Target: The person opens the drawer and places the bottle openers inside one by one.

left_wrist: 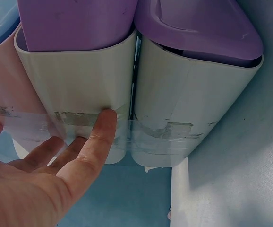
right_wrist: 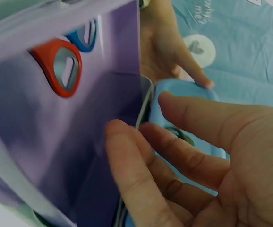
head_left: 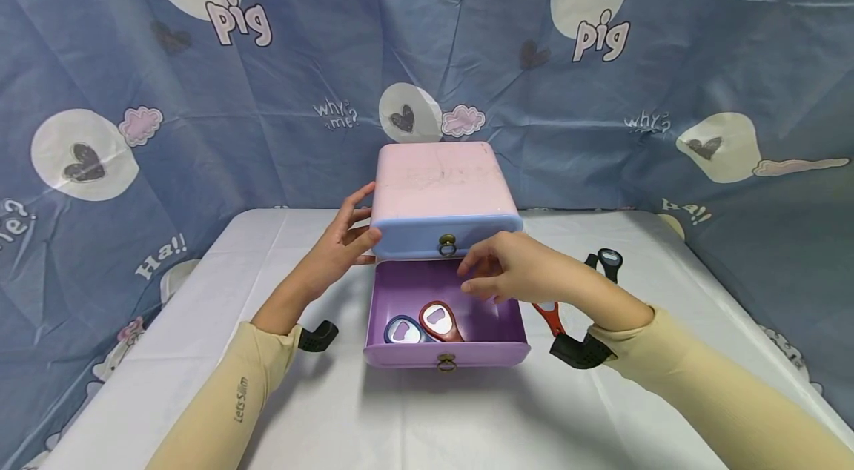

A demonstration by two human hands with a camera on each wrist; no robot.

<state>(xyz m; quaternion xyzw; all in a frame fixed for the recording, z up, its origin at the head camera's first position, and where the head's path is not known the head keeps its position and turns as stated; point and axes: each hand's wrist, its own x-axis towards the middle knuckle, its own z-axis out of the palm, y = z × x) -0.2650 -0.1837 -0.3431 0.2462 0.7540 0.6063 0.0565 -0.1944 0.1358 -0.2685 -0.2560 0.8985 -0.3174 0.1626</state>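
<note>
We seemingly steadied the box (head_left: 440, 181), left fingers (left_wrist: 98, 144) spread; right fingers (right_wrist: 129, 158), parted above the drawer (head_left: 410, 357), probably needed lowering next.

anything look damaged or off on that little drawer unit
Yes, some wear: the drawer unit has scuff marks on its pink top, and the left wrist view shows ragged dark patches by clear tape on its side, perhaps residue from something peeled away.
</note>
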